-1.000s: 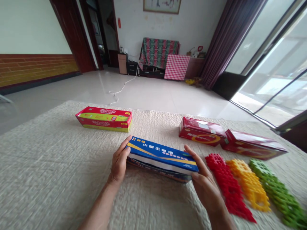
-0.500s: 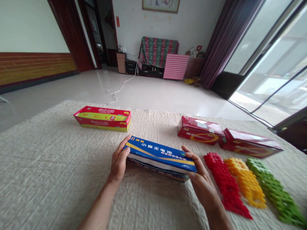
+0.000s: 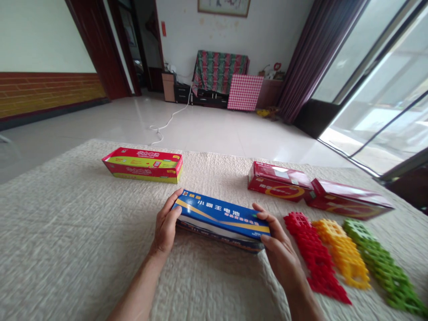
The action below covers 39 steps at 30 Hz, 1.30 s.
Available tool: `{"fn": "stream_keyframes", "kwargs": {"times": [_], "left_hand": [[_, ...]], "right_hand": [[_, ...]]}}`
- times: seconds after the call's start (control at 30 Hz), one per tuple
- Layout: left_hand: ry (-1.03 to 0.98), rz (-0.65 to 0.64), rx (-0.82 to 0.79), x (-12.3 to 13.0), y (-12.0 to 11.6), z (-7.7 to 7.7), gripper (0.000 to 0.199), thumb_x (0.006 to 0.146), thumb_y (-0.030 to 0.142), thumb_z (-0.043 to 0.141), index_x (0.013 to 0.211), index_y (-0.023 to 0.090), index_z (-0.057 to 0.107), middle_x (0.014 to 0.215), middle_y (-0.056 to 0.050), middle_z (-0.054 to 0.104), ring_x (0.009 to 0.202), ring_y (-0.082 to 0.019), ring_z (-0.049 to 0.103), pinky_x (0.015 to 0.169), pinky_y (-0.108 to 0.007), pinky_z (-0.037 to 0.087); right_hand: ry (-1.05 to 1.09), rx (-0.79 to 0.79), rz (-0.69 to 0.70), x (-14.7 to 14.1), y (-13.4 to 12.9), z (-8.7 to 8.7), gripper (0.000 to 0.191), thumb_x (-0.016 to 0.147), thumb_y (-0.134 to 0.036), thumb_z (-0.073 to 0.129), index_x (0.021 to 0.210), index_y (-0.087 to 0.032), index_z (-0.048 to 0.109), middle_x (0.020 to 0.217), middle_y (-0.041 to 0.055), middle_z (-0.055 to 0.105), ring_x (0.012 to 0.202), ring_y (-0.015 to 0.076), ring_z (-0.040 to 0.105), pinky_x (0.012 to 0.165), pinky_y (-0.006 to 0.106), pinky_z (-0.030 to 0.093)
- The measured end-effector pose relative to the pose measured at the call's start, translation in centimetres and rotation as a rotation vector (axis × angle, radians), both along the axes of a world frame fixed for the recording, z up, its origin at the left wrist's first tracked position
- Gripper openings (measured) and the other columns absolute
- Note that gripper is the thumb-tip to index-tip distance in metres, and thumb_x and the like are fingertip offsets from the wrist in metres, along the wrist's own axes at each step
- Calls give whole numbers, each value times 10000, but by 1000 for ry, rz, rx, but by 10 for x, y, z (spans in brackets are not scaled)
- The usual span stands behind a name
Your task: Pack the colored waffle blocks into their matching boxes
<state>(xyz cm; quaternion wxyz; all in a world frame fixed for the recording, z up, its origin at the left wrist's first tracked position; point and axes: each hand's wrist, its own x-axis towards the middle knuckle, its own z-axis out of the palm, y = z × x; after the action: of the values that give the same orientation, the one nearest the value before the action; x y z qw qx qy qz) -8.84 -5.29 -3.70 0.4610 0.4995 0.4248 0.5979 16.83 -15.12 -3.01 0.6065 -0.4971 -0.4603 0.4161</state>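
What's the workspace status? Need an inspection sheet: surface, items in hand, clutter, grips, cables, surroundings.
Surface: cream quilted cover, textured, wrinkled in places.
In hand: blue box, white strip visible along its near side.
Clutter: red-and-yellow box farther off, left; two dark red boxes farther off, right; red strip, yellow strip and green strip right of the blue box.
Grips: left grip on the blue box's left end; right grip on its right end.
Cables: white cord on the floor beyond the cover.
Surroundings: checked cloth, purple curtain.
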Motion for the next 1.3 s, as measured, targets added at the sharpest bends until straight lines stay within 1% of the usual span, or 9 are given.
{"fn": "stream_keyframes", "kwargs": {"times": [0.2, 0.3, 0.4, 0.57, 0.7, 0.87, 1.0, 1.13, 1.3], "left_hand": [[-15, -36, -6, 0, -1, 0, 461, 822, 303, 524, 1268, 206, 584, 1306, -40, 610, 1245, -265, 514, 1072, -368, 371], [8, -2, 20, 0, -2, 1, 474, 840, 313, 528, 1303, 210, 545, 1323, -45, 592, 1259, -250, 501, 1063, -351, 378], [124, 113, 76, -3, -2, 3, 469, 850, 346, 548, 1297, 205, 534, 1236, -65, 629, 1148, -245, 575, 963, -332, 451], [516, 282, 202, -6, -4, 7, 259, 851, 370, 557, 1015, 203, 668, 908, -69, 677, 842, -222, 644, 775, -304, 491], [655, 371, 200, -4, -4, 7, 302, 886, 410, 484, 891, 174, 673, 760, -70, 650, 703, -202, 634, 669, -292, 494], [506, 210, 169, 0, 2, -2, 437, 898, 383, 472, 1253, 137, 543, 1118, -134, 669, 949, -213, 663, 793, -303, 532], [475, 81, 141, 3, 7, -13, 607, 859, 285, 503, 1419, 94, 366, 1420, -180, 479, 1274, -257, 498, 896, -342, 526], [562, 5, 145, 3, 9, -19, 580, 834, 204, 477, 1395, 74, 407, 1437, -178, 461, 1311, -259, 460, 980, -390, 489], [634, -3, 162, 2, 12, -22, 524, 830, 198, 460, 1337, 65, 477, 1391, -182, 510, 1287, -268, 484, 1020, -447, 459]], "right_hand": [[68, -32, -18, -2, 2, 2, 423, 757, -322, 565, 1180, -334, 558, 1489, 20, 405, 1348, 321, 379, 1028, 525, 387], [-6, -93, 28, 4, -3, 3, 651, 785, -440, 582, 1396, -378, 365, 1530, 39, 335, 1320, 320, 426, 1009, 532, 411], [-118, -193, 49, 11, -10, 4, 839, 742, -495, 654, 1465, -381, 243, 1521, 69, 350, 1281, 322, 479, 973, 510, 458], [-378, -220, -5, 20, -9, -6, 822, 679, -485, 726, 1402, -277, 395, 1228, 119, 636, 1055, 315, 640, 864, 442, 540], [-628, -227, -85, 16, -1, -10, 773, 676, -507, 710, 1350, -245, 440, 1085, 94, 691, 969, 296, 670, 837, 405, 547], [-784, -206, -273, -5, 14, -5, 846, 726, -575, 622, 1421, -204, 311, 1094, 122, 673, 945, 288, 670, 791, 382, 542], [-816, -266, -379, -19, 40, 1, 862, 724, -629, 580, 1406, -166, 327, 1007, 138, 682, 761, 276, 678, 676, 385, 531], [-785, -225, -373, -29, 67, 7, 840, 718, -625, 541, 1396, -168, 346, 1014, 124, 681, 648, 225, 647, 645, 369, 510], [-715, -202, -614, -43, 79, 1, 655, 703, -565, 550, 1209, -149, 511, 1042, 135, 654, 626, 188, 623, 659, 355, 501]]}}
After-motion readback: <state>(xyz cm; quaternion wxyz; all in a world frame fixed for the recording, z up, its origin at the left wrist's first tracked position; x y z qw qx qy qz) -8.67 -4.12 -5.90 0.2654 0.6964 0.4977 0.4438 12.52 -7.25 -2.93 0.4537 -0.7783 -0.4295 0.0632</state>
